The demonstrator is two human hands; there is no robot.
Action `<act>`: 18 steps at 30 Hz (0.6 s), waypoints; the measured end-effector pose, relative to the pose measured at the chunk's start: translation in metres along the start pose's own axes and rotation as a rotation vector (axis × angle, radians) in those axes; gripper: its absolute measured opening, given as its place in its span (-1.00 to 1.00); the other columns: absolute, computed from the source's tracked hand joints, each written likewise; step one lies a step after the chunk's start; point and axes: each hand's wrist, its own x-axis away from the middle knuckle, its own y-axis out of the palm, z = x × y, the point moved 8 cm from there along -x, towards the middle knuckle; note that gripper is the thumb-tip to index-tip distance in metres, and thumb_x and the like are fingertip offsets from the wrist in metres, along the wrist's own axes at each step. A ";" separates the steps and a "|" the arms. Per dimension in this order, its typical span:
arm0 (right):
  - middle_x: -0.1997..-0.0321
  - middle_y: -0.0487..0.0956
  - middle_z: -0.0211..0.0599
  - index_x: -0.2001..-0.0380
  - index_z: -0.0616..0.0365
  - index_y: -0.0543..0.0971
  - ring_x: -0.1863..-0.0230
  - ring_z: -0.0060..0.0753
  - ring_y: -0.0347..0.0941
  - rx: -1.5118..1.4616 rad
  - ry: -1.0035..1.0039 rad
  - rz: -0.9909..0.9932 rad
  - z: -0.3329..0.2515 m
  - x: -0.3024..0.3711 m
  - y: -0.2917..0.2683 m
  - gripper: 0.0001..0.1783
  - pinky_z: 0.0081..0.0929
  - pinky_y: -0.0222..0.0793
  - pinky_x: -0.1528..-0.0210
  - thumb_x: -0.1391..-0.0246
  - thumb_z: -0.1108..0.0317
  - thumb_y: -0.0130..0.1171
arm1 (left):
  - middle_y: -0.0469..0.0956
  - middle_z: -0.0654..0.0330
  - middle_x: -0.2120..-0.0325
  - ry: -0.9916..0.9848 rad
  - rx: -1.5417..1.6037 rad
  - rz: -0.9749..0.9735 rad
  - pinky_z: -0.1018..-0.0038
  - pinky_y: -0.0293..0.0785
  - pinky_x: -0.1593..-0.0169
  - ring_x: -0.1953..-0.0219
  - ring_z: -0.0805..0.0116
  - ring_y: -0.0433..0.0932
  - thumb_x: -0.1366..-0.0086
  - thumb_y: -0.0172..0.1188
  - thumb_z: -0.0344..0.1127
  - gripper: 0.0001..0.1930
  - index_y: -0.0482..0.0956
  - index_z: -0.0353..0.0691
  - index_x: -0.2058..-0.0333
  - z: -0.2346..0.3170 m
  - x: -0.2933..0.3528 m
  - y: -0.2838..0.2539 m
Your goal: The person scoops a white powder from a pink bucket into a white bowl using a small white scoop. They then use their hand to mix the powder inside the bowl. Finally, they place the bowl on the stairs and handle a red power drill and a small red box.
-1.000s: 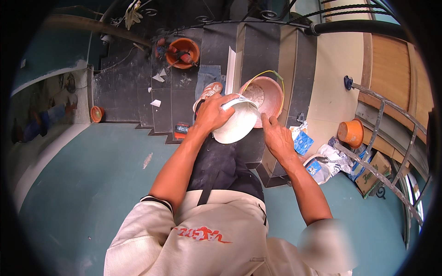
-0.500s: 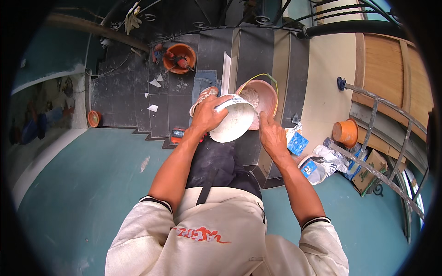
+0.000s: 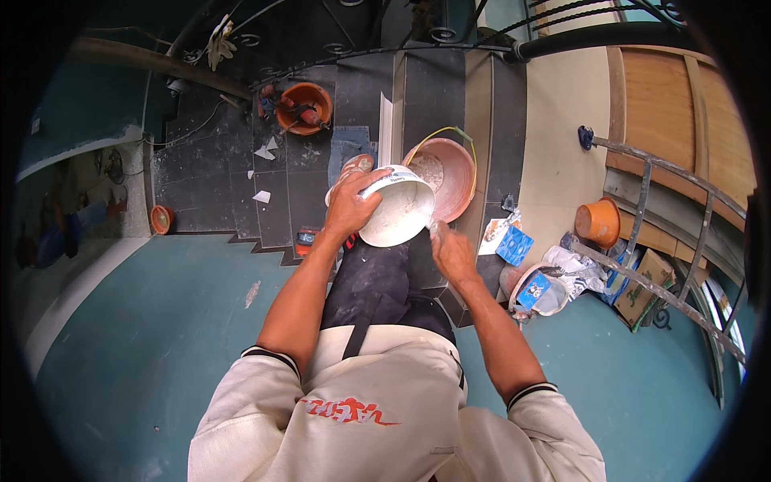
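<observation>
My left hand (image 3: 351, 202) grips the rim of a white plastic tub (image 3: 397, 213), fingers on the outside and thumb over the edge. The tub is tilted so its pale, smeared inside shows. My right hand (image 3: 454, 255) is closed beside the tub's right rim. What it holds, if anything, I cannot make out. Just beyond the tub, partly covered by it, stands a pinkish bucket (image 3: 456, 181) with a yellow handle and whitish residue at its bottom.
Dark tiled steps (image 3: 434, 88) lie ahead. An orange bucket (image 3: 281, 120) with a red power tool stands at the far left. To the right are a blue-and-white box (image 3: 514, 246), a white pail (image 3: 550, 299), an orange pot (image 3: 598, 222) and a metal ladder-like frame (image 3: 642, 207).
My right hand has moved down and left along the tub's rim, toward me. The left hand still holds the tub, which stays tilted. The view has shifted slightly.
</observation>
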 end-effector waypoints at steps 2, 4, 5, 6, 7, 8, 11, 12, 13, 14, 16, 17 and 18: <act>0.13 0.72 0.29 -0.08 0.21 0.58 0.01 0.49 0.64 -0.220 0.033 -0.098 -0.009 0.026 0.031 -0.67 0.31 0.53 -0.02 -0.44 0.20 0.11 | 0.73 0.00 0.01 -0.046 0.011 0.025 0.24 0.54 -0.26 -0.09 0.02 0.69 -0.22 0.27 -0.43 -0.50 0.78 -0.08 -0.16 -0.007 0.008 -0.004; 0.15 0.69 0.26 -0.11 0.17 0.58 0.04 0.48 0.64 -0.234 -0.082 -0.038 -0.022 0.039 0.030 -0.67 0.28 0.53 -0.02 -0.46 0.20 0.13 | 0.72 0.02 -0.06 -0.068 0.160 0.072 0.27 0.50 -0.31 -0.16 0.11 0.67 -0.22 0.25 -0.48 -0.49 0.74 -0.15 -0.17 -0.013 0.014 -0.009; 0.15 0.69 0.25 -0.11 0.17 0.58 0.05 0.47 0.64 -0.257 -0.124 0.031 -0.026 0.040 0.022 -0.67 0.28 0.53 -0.01 -0.46 0.20 0.14 | 0.72 0.03 -0.09 -0.061 0.245 0.095 0.29 0.49 -0.34 -0.20 0.15 0.66 -0.22 0.25 -0.50 -0.49 0.72 -0.19 -0.18 -0.015 0.015 -0.011; 0.16 0.68 0.23 -0.11 0.17 0.58 0.06 0.47 0.64 -0.278 -0.177 0.111 -0.032 0.044 0.011 -0.68 0.28 0.53 0.00 -0.46 0.20 0.15 | 0.71 0.03 -0.11 -0.118 0.287 0.073 0.29 0.47 -0.35 -0.23 0.18 0.64 -0.22 0.24 -0.51 -0.49 0.71 -0.20 -0.18 -0.021 0.017 -0.011; 0.13 0.65 0.16 -0.17 0.14 0.58 0.11 0.40 0.66 -0.231 -0.183 0.249 -0.032 0.041 -0.004 -0.66 0.27 0.55 0.06 -0.46 0.24 0.17 | 0.70 0.04 -0.13 -0.167 0.341 0.058 0.30 0.46 -0.37 -0.25 0.21 0.62 -0.23 0.24 -0.51 -0.49 0.69 -0.21 -0.19 -0.025 0.020 -0.012; 0.12 0.64 0.14 -0.20 0.13 0.58 0.12 0.37 0.67 -0.170 -0.147 0.193 -0.032 0.037 -0.003 -0.65 0.25 0.57 0.09 -0.47 0.24 0.17 | 0.70 0.05 -0.15 -0.223 0.401 0.048 0.30 0.44 -0.38 -0.28 0.23 0.60 -0.23 0.23 -0.52 -0.49 0.68 -0.23 -0.19 -0.029 0.023 -0.013; 0.11 0.61 0.04 -0.32 0.09 0.56 0.20 0.18 0.71 -0.020 -0.240 0.254 -0.051 0.032 -0.003 -0.56 0.09 0.65 0.20 -0.44 0.32 0.16 | 0.67 -0.13 -0.10 -0.185 0.473 -0.023 0.31 0.50 -0.31 -0.21 0.12 0.61 -0.34 0.45 -0.27 -0.67 0.60 -0.32 0.05 -0.020 0.009 -0.025; 0.13 0.60 0.01 -0.31 0.09 0.57 0.21 0.14 0.71 0.033 -0.234 0.212 -0.056 0.032 0.008 -0.55 0.05 0.66 0.20 -0.41 0.35 0.15 | 0.67 -0.16 -0.07 -0.247 0.484 -0.056 0.30 0.52 -0.28 -0.19 0.09 0.63 -0.35 0.49 -0.20 -0.63 0.57 -0.33 0.10 -0.021 0.002 -0.028; 0.15 0.60 -0.01 -0.31 0.10 0.57 0.22 0.10 0.71 0.077 -0.261 0.203 -0.064 0.036 0.019 -0.54 0.01 0.68 0.21 -0.39 0.37 0.15 | 0.69 -0.20 0.02 -0.332 0.300 -0.098 0.28 0.61 -0.16 -0.09 0.06 0.68 -0.28 0.61 0.01 -0.45 0.49 -0.29 0.15 -0.025 -0.010 -0.038; 0.18 0.59 -0.04 -0.31 0.10 0.57 0.23 0.06 0.71 0.133 -0.259 0.143 -0.068 0.040 0.032 -0.53 -0.03 0.69 0.21 -0.37 0.39 0.15 | 0.70 -0.19 0.04 -0.345 0.161 -0.166 0.26 0.62 -0.14 -0.07 0.05 0.69 -0.26 0.61 0.00 -0.44 0.50 -0.28 0.10 -0.022 -0.021 -0.040; 0.21 0.57 -0.09 -0.30 0.12 0.58 0.23 -0.01 0.71 0.155 -0.317 0.133 -0.076 0.049 0.044 -0.51 -0.09 0.70 0.23 -0.31 0.43 0.15 | 0.71 -0.19 0.06 -0.438 -0.136 -0.281 0.21 0.65 -0.09 -0.02 0.04 0.71 -0.24 0.61 0.00 -0.41 0.51 -0.26 0.01 -0.020 -0.035 -0.041; 0.21 0.57 -0.09 -0.30 0.13 0.58 0.22 0.00 0.71 0.156 -0.317 0.130 -0.076 0.051 0.046 -0.52 -0.09 0.70 0.23 -0.32 0.42 0.15 | 0.69 -0.21 -0.08 -0.538 0.003 -0.328 0.21 0.59 -0.23 -0.14 0.05 0.68 -0.23 0.51 -0.13 -0.35 0.50 -0.22 -0.23 -0.019 -0.034 -0.036; 0.22 0.57 -0.09 -0.30 0.14 0.58 0.22 0.01 0.71 0.159 -0.316 0.129 -0.075 0.053 0.046 -0.52 -0.08 0.70 0.24 -0.34 0.41 0.16 | 0.68 -0.19 -0.12 -0.523 0.040 -0.355 0.23 0.55 -0.27 -0.18 0.05 0.66 -0.23 0.45 -0.19 -0.31 0.46 -0.17 -0.31 -0.012 -0.037 -0.036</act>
